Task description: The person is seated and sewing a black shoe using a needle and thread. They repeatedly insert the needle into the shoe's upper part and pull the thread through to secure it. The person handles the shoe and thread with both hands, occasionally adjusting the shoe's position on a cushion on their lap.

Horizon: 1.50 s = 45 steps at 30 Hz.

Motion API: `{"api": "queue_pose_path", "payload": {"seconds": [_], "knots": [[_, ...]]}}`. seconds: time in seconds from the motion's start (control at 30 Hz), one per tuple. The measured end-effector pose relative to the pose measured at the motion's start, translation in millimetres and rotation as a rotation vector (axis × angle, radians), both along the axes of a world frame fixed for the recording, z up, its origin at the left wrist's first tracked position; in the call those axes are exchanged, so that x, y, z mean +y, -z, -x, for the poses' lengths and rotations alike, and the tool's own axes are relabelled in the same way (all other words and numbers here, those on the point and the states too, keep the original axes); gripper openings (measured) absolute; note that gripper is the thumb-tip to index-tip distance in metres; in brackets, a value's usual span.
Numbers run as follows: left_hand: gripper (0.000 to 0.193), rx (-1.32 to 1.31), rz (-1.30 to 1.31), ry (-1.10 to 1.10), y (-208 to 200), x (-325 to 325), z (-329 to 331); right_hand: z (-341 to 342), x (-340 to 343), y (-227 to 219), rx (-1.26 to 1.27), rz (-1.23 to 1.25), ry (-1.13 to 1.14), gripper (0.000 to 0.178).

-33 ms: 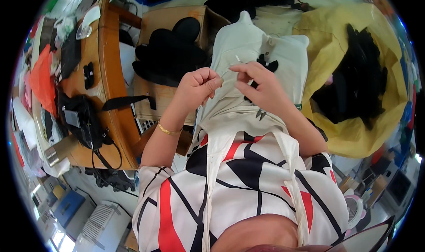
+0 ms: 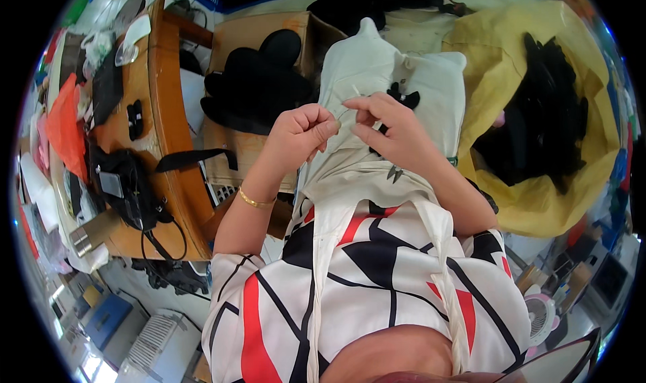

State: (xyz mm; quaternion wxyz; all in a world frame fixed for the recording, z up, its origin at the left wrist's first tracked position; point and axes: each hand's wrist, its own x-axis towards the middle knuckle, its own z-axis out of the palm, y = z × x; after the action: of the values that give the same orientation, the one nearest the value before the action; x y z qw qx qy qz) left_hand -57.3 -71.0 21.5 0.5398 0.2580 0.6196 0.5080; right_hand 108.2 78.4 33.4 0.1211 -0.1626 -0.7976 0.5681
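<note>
Fingers of the left hand [image 2: 296,137] stay pinched. The right hand [image 2: 398,128], thumb apart, sits slightly closer; any hold is unclear.

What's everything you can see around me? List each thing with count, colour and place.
White cloth: count unclear, white, ahead
Bow-like piece: one, black, on the cloth
Pointed tool: one, dark grey, below right hand
Sack: one, yellow, right
Sack contents: uncountable, black, inside it
Cardboard box: one, brown, ahead-left
Piled items: count unclear, black, over the box
Table: one, orange-brown, left
Strapped bag: one, black, on the table
Plastic bag: one, red-orange, far left
Fan: one, white and pink, lower right
Slatted appliance: one, white, lower left
Other clutter: too small to tell, edges
Apron: one, cream, on you
Bracelet: one, gold, left forearm
Hands: two, bare, centre; left hand, right hand
</note>
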Motion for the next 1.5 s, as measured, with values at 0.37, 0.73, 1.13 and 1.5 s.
{"api": "queue_pose_path", "payload": {"seconds": [0.37,0.73,1.13,1.5], "knots": [[0.02,0.534,-0.277,-0.112,6.1,14.1,-33.7,-27.5,2.6,13.1,0.064,0.206,0.287,0.009],[0.021,-0.884,-0.156,-0.494,21.5,-0.4,-68.3,-43.0,-23.4,25.8,0.239,-0.343,0.124,0.009],[0.017,-0.201,-0.343,-0.247,-27.4,12.4,-64.3,-58.3,-11.3,48.3,0.167,1.076,0.264,0.027],[0.016,-0.205,-0.113,-0.082,13.8,27.9,-90.6,-64.1,-11.0,36.6,0.12,1.16,0.32,0.014]]}}
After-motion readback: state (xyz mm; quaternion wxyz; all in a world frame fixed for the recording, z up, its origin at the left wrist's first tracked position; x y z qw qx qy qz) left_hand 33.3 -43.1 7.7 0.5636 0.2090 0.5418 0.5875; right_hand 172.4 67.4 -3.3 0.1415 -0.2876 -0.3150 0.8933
